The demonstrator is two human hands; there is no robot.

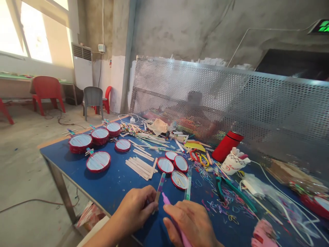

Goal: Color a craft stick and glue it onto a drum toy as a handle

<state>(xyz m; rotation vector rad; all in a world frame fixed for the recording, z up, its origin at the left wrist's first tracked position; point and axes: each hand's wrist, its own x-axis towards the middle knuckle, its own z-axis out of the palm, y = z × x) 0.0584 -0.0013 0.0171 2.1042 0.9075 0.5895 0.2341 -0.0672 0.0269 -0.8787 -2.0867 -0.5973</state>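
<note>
In the head view my left hand (pixel 137 208) pinches the lower end of a craft stick (pixel 160 185), which stands up with purple and teal bands on its upper part. My right hand (pixel 192 219) is closed around a pink pen (pixel 168 200); its tip is just right of the stick, and I cannot tell whether they touch. Beyond my hands lies a row of plain craft sticks (pixel 138 167). Small round red-rimmed discs with pale faces, one of them a disc (pixel 179 180) with short sticks on top, sit close by.
Larger red-rimmed discs (pixel 98 161) occupy the table's left side. At right are a red bottle (pixel 227 145), a paper cup (pixel 234 163) with pens, green-handled pliers (pixel 238 193), rubber bands (pixel 214 206) and a white cable. A perforated metal screen (pixel 195 82) borders the far edge.
</note>
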